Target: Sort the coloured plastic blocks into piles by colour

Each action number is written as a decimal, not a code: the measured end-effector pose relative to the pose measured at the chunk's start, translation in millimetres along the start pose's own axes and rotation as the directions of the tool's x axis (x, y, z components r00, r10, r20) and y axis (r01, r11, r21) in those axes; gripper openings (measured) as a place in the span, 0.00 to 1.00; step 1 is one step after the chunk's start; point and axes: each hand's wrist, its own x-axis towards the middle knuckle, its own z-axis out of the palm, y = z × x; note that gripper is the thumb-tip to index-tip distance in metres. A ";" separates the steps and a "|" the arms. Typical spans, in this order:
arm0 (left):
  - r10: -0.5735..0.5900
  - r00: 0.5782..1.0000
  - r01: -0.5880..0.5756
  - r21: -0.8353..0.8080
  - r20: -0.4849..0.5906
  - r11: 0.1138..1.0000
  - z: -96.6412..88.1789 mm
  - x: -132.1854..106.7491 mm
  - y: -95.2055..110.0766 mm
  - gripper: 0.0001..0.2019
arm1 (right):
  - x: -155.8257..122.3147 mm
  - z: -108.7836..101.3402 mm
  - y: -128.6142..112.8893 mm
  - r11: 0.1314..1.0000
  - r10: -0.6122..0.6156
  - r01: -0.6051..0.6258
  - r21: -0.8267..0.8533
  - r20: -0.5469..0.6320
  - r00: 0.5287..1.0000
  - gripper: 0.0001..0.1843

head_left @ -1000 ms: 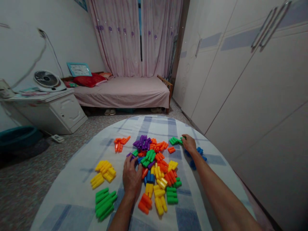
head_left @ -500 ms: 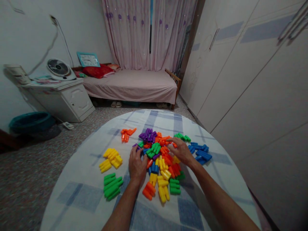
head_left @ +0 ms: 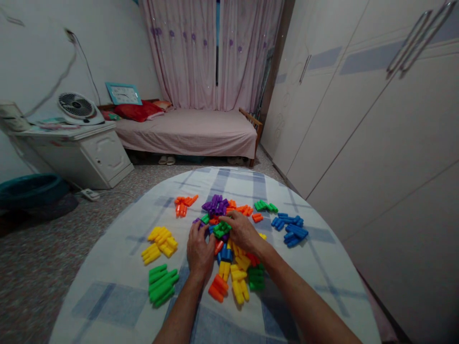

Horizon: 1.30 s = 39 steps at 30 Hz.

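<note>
Many plastic toy building blocks with rounded, finger-like bars lie heaped mid-table. My right hand (head_left: pixel 245 233) reaches over the heap, its fingertips closed on a green block (head_left: pixel 221 230). My left hand (head_left: pixel 201 248) rests at the heap's left side with thumb and fingers apart, its fingertips beside a purple block (head_left: pixel 198 222). Behind the hands is a pile of purple blocks (head_left: pixel 215 205). Nearer me lie blue blocks (head_left: pixel 225 253), yellow blocks (head_left: pixel 239 284) and an orange block (head_left: pixel 218 288). The right hand and forearm hide part of the heap.
Single-colour groups surround the heap: yellow blocks (head_left: pixel 160 242) and green blocks (head_left: pixel 162 285) at left, orange blocks (head_left: pixel 184 205) far left, green blocks (head_left: pixel 266 206) far right, blue blocks (head_left: pixel 292 229) at right. A checked cloth (head_left: pixel 118 267) covers the round table. A wardrobe (head_left: pixel 376 167) stands right.
My right hand has moved left from the orange blocks to the green block at the heap's middle, which now looks tilted. My left hand stays about where it was. The view has shifted slightly.
</note>
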 end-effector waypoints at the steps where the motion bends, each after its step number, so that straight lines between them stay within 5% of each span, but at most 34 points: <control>1: -0.002 1.000 0.002 0.003 0.000 1.000 0.1 0.0 0.0 0.14 | 1.7 -2.4 -0.2 1.000 -0.003 0.003 -0.007 0.007 1.000 0.28; 8: 0.012 1.000 -0.012 0.028 0.010 1.000 0.4 0.9 -0.9 0.14 | -0.3 -9.3 5.3 0.999 -0.034 0.033 0.025 0.006 0.999 0.22; 16: 0.014 1.000 -0.015 0.025 0.013 1.000 0.3 1.2 -0.6 0.14 | -14.0 -19.7 30.0 0.969 0.116 -0.077 0.233 -0.162 0.980 0.10; 18: 0.009 1.000 -0.009 0.033 0.018 0.999 0.1 1.2 -0.1 0.14 | -11.8 -28.1 46.4 0.945 0.250 -0.172 0.278 -0.276 0.928 0.09; 22: -0.001 1.000 0.000 0.041 0.023 0.999 0.0 0.7 0.0 0.14 | -2.8 -48.7 92.2 0.864 0.501 -0.456 0.214 -0.460 0.733 0.10; 28: 0.014 1.000 -0.015 0.048 0.019 0.999 0.8 0.7 -1.4 0.14 | 6.8 -54.8 141.0 0.613 0.750 -0.788 0.059 -0.356 0.558 0.15; 33: 0.006 1.000 -0.006 0.047 0.004 0.999 1.0 1.1 0.6 0.13 | 3.9 -40.7 144.5 0.593 0.779 -0.805 -0.039 -0.225 0.585 0.16; 39: -0.011 1.000 0.009 0.060 0.024 0.998 0.3 1.4 2.6 0.14 | 2.4 -42.2 131.0 0.647 0.723 -0.759 -0.066 -0.263 0.639 0.18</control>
